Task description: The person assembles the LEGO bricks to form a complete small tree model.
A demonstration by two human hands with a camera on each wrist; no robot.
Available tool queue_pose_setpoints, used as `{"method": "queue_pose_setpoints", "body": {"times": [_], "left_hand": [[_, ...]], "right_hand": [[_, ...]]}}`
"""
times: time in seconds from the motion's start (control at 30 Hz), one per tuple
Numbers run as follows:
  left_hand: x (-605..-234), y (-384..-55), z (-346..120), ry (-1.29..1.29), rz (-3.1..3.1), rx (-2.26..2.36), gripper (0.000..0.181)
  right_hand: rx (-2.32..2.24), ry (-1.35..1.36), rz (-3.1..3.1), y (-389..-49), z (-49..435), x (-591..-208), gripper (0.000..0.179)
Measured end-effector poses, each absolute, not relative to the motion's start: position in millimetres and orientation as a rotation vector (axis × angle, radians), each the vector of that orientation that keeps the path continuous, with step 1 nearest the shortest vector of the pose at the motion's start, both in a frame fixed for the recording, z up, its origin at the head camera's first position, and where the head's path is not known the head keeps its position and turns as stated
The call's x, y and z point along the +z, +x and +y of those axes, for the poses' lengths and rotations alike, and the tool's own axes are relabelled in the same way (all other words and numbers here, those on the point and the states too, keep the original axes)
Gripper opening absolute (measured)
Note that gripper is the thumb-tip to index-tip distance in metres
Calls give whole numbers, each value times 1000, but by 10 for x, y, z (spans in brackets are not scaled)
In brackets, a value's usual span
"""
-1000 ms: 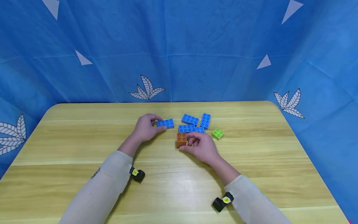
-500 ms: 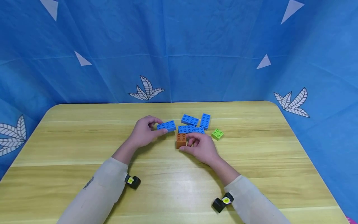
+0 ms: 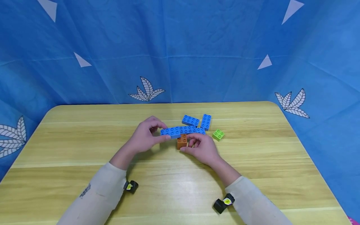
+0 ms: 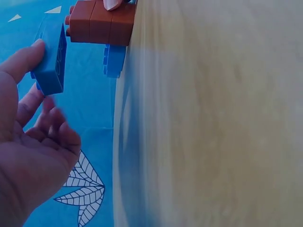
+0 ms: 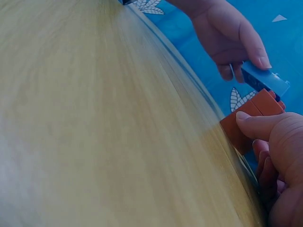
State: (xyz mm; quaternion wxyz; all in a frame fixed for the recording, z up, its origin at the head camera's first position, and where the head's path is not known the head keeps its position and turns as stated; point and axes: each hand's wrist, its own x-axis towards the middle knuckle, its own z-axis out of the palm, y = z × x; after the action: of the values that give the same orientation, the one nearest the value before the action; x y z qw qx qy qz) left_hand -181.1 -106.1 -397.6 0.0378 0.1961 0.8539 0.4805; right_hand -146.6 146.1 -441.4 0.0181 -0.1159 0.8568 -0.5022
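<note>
My left hand (image 3: 142, 137) pinches a long blue toy building brick (image 3: 170, 132) between thumb and fingers, raised off the table. Its right end overlaps the top left of a stack of brown-orange bricks (image 3: 182, 143) in the head view. My right hand (image 3: 203, 149) grips that stack, which stands upright on the table. In the left wrist view the blue brick (image 4: 51, 61) is close to the studs of the stack (image 4: 99, 22), with a small gap. The right wrist view shows my right thumb (image 5: 255, 124) pressed against the side of the stack (image 5: 251, 118).
Behind the stack lie several other blue bricks, among them one long brick (image 3: 191, 120) and another turned lengthwise (image 3: 206, 122). A green brick (image 3: 218, 134) sits to the right of them. The wooden table (image 3: 84, 134) ends at a blue curtain (image 3: 174, 78).
My left hand has brought the blue brick right and nearer to me, from beside the other bricks to the top of the brown-orange stack. My right hand and the stack have stayed put.
</note>
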Motion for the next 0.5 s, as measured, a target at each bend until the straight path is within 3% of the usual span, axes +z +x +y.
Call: {"method": "queue_pose_setpoints", "body": {"times": [0.23,0.5], "left_hand": [[-3978,-1761,-1030,550,2462,1548,30],[-4022,-1722,-955,701,2421,1599,35]], "right_hand": [[-1559,-348,2662,-1456,1454,-4411,39],[-1552,-356,2676,-1460,1444,-4430,38]]}}
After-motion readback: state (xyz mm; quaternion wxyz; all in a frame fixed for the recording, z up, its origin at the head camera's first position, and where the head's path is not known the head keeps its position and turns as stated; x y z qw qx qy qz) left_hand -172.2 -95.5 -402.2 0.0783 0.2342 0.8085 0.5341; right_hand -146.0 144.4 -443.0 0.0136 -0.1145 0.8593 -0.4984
